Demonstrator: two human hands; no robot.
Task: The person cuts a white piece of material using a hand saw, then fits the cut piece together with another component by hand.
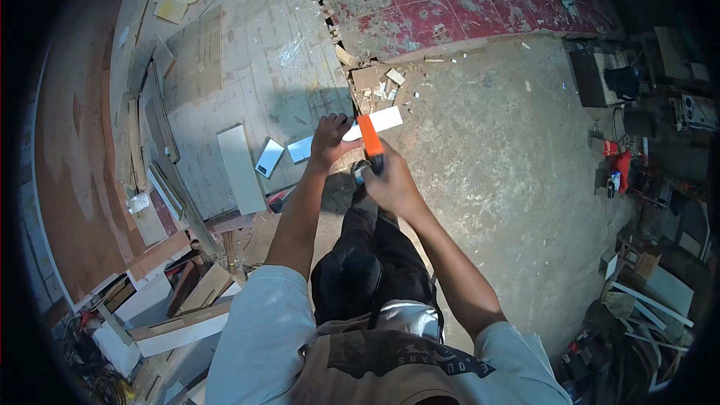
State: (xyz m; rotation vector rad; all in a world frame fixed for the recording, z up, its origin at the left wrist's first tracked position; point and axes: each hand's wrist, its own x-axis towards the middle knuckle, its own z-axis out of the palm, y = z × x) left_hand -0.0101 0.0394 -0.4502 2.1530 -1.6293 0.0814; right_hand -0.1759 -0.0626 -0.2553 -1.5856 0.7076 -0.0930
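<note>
A narrow white board (386, 119) lies across the edge of the wooden platform, its right end sticking out past that edge. My left hand (330, 141) is closed on the board, fingers over its far side and thumb stretched along the near side. My right hand (391, 184), slightly blurred, is wrapped round the dark handle of an orange-and-black hand tool (370, 136). The tool's orange part crosses over the board just right of my left hand. Its working edge is hidden, so I cannot tell its exact kind. My foot (358, 172) is below the board, partly covered.
On the wooden platform (247, 67) lie a pale phone (270, 157), a wider white plank (241, 169) and scrap wood (174, 6). Offcuts (390, 90) litter the concrete floor (510, 157) by its edge. Stacked boards (180, 330) stand at lower left, clutter (652, 292) at right.
</note>
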